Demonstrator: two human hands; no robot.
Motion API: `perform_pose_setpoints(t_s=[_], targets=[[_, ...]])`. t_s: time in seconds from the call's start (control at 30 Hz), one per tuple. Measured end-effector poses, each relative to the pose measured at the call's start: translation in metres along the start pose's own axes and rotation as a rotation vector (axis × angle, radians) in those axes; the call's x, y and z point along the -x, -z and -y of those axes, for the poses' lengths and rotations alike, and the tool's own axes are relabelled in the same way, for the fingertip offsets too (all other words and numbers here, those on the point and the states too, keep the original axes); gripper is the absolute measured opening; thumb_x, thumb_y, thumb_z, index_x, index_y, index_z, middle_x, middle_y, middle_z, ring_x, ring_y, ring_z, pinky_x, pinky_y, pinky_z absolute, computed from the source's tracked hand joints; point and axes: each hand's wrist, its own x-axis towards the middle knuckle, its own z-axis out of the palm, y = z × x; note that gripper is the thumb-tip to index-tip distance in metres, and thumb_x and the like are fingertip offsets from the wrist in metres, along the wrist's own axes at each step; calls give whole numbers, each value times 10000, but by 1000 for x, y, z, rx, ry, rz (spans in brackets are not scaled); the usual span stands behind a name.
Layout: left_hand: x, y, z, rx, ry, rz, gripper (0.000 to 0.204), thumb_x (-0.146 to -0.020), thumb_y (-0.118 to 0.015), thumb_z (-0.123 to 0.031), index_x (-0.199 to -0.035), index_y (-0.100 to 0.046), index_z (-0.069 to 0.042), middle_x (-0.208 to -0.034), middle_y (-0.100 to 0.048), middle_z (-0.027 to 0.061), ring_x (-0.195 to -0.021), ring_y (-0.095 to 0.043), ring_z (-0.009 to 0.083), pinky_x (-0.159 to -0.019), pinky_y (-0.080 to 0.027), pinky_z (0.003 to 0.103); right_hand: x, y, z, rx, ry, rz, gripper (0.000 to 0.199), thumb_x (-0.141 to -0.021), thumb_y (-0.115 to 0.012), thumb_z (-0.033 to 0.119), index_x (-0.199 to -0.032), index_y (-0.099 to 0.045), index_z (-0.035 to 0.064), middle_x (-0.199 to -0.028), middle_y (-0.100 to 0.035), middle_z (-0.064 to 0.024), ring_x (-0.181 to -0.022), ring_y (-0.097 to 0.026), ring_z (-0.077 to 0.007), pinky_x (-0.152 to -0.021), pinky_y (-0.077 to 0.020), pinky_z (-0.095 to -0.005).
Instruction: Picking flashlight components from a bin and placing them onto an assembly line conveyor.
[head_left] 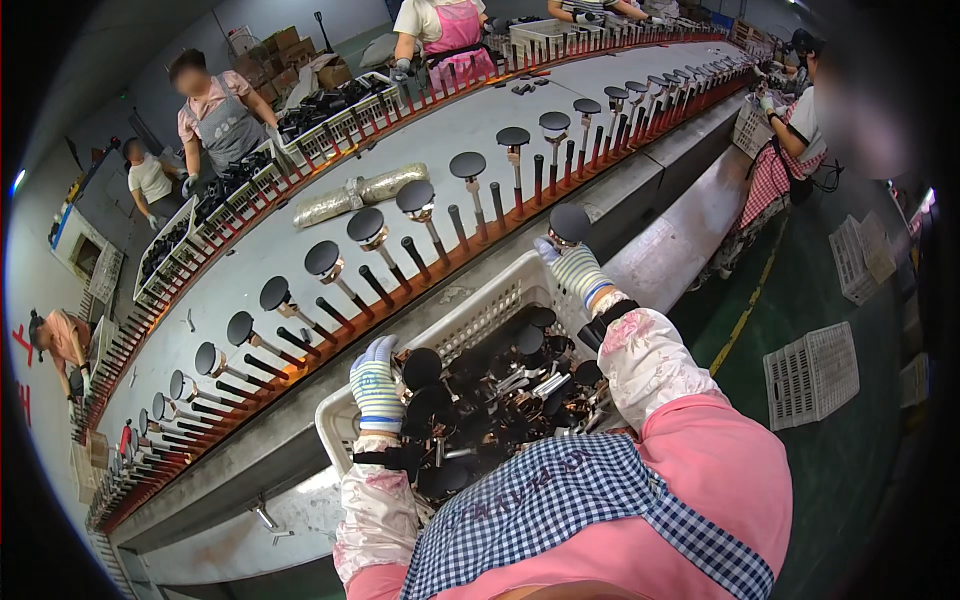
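My right hand [578, 272], in a striped knit glove, is closed round a metal part topped with a flat black disc [569, 224]. It is above the far right corner of a white plastic crate [335, 412]. At the crate's left side is my left hand [376, 388], gloved alike, its fingers stretched out beside another black-disc part [421, 369]; its thumb is mostly hidden. A jumble of similar disc-topped metal parts [530, 340] fills the crate. Ahead, several disc-topped parts [366, 226] stand upright on a curved row of posts [375, 286].
The posts line the edge of a pale curved table [480, 120] carrying a wrapped roll [362, 194]. Co-workers stand along its far side, one in a grey apron [222, 132], near crates of black parts [232, 190]. On the green floor to the right sits a white crate [812, 376].
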Motion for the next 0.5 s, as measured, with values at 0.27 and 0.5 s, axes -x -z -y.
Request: perform_pose_setpoints(t_s=[0.27,0.5], targets=[[-24,-25,-32,1,2,8,381,-800,-585,-52,-1166,-679,-100,-1150,-708,144,-1020,-669,379,-910,-515,463,-21,35,-25,-34,-22,-2,584,-991,-621,489,-1294,-650,-8,-1263,-704,-210,-1215,-629,-385,-1025,-488,-400],[-49,-50,-71,6,2,6,382,-803,-580,-57,-1170,-676,-99,-1145,-706,148,-1016,-664,383,-902,-513,465,-43,77,-46,34,-21,1,611,-993,-599,521,-1307,-651,0,-1277,-696,-217,-1234,-618,-388,-1037,-482,-409]])
